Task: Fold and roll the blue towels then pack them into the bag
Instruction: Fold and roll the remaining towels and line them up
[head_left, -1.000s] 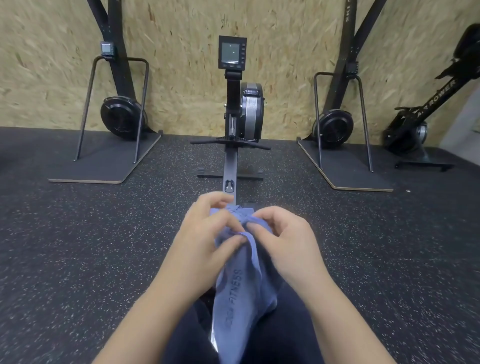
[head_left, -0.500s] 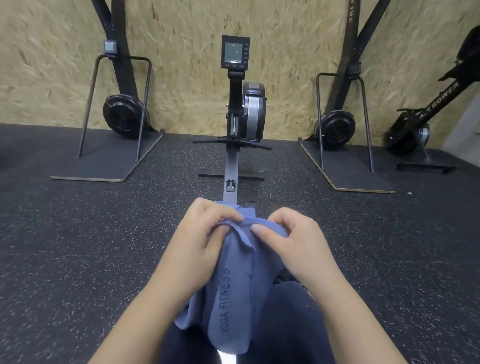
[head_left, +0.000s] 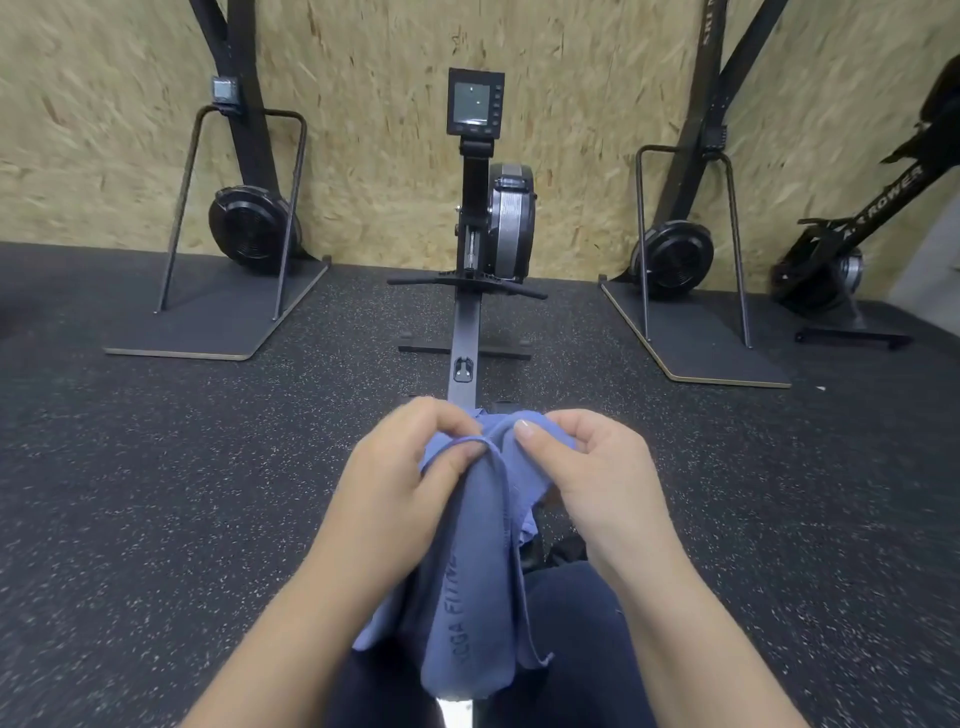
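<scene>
A blue towel (head_left: 470, 582) with dark lettering hangs bunched down over my lap, between my dark trouser legs. My left hand (head_left: 400, 478) pinches its top edge from the left with thumb and fingers. My right hand (head_left: 587, 467) pinches the top edge from the right, thumb on the near side of the cloth. The two hands are a little apart, with a fold of towel raised between them. No bag is in view.
I sit on a rowing machine whose rail (head_left: 464, 343) runs ahead to its flywheel and monitor (head_left: 475, 101). Two ski-type machines on flat boards (head_left: 218, 322) (head_left: 696, 343) stand left and right by the chipboard wall. Speckled black rubber floor (head_left: 156, 493) lies on both sides.
My hands have drawn slightly apart along the towel's top edge, and the cloth has spread and dropped lower over my lap.
</scene>
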